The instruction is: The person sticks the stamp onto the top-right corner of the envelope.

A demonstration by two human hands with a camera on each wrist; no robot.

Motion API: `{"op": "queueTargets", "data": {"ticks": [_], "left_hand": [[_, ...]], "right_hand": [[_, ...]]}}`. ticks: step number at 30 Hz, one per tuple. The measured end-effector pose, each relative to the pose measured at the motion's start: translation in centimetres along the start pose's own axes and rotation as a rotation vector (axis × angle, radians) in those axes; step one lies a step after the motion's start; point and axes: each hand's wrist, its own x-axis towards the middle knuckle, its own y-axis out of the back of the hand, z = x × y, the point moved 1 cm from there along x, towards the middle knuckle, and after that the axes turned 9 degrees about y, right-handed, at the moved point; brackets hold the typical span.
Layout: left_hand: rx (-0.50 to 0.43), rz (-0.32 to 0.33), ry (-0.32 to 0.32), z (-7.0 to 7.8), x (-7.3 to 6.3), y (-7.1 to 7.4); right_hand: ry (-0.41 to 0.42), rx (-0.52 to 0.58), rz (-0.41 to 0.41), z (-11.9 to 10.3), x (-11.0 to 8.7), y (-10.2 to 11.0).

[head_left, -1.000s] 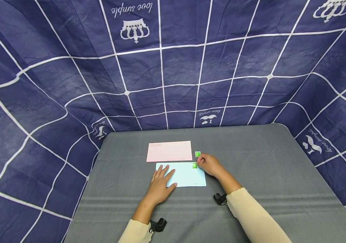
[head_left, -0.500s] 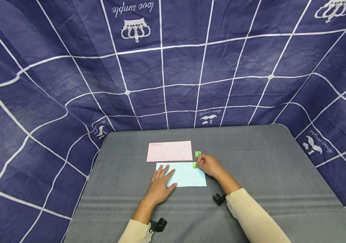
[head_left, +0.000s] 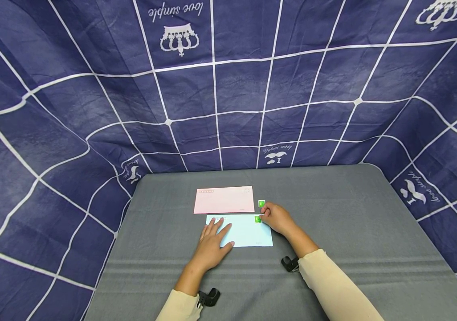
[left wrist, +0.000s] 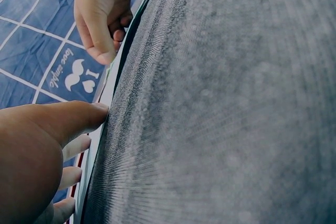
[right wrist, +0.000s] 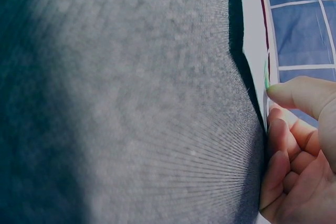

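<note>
A light blue envelope (head_left: 244,235) lies on the grey table, just below a pink envelope (head_left: 224,200). My left hand (head_left: 209,249) rests flat on the blue envelope's left part, fingers spread; its thumb (left wrist: 86,116) touches the paper in the left wrist view. At the blue envelope's top right corner is a green postage stamp (head_left: 257,219). My right hand (head_left: 277,218), fingers curled, pinches that stamp's right edge between thumb and index finger. In the right wrist view the thumb tip (right wrist: 277,94) meets the stamp's green edge (right wrist: 266,80).
A second green stamp (head_left: 261,203) lies on the table right of the pink envelope, just above my right fingertips. Blue cloth (head_left: 236,89) with white lines walls in the grey table (head_left: 352,214) at the back and sides.
My right fingertips have shifted very slightly at the stamp on the blue envelope. The left hand and both envelopes stay in place.
</note>
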Motion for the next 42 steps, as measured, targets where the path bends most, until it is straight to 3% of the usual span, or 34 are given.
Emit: {"op": "queueTargets", "data": {"ticks": [31,36,42], "left_hand": [[0.011,0.011,0.004,0.2,-0.1,0.1],[0.012,0.006,0.011,0.1,0.0,0.0],[0.006,0.003,0.008,0.1,0.0,0.0]], "right_hand": [[-0.008,-0.003,0.022,0.1,-0.2,0.1],[0.024,0.028,0.018,0.5,-0.2,0.2],[0.117,0.112,-0.051,1.1,-0.4,0.3]]}}
